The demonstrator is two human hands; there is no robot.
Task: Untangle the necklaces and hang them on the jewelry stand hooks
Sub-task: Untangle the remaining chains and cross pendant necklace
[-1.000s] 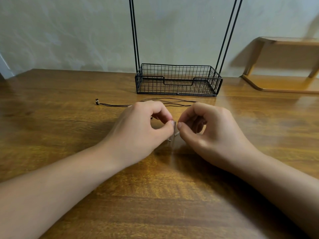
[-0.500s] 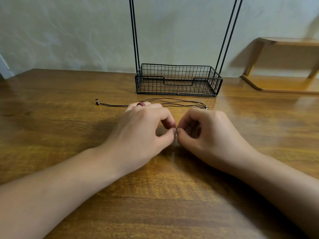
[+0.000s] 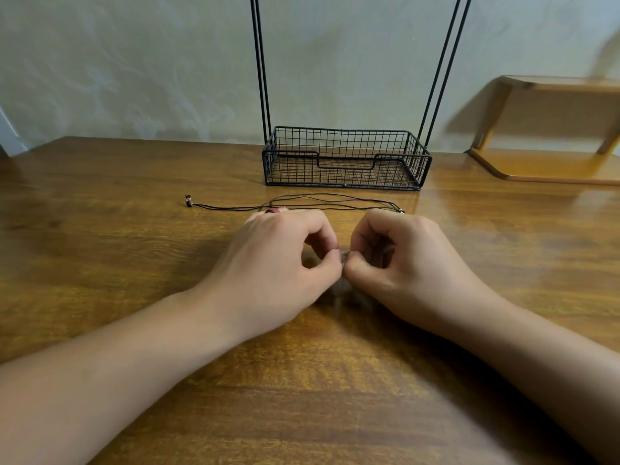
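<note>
Both my hands are down at the middle of the table [image 3: 134,263], knuckles up. My left hand [image 3: 278,260] and my right hand [image 3: 402,263] meet thumb to thumb, each pinching the same small silvery bit of chain [image 3: 345,254] between thumb and forefinger. It's blurred, so I can't tell how the knot runs. The gap between the pinches is tiny; any pull apart goes left-right along the table edge.

Just beyond my knuckles lies the black cord necklace [image 3: 318,203], stretched left to right, its clasp end [image 3: 188,200] off to the far left, nearer my left hand. Farther still stands the jewelry stand [image 3: 345,159], its wire basket dead ahead, rods rising out of view. Hooks unseen, nothing hung yet, I judge.
</note>
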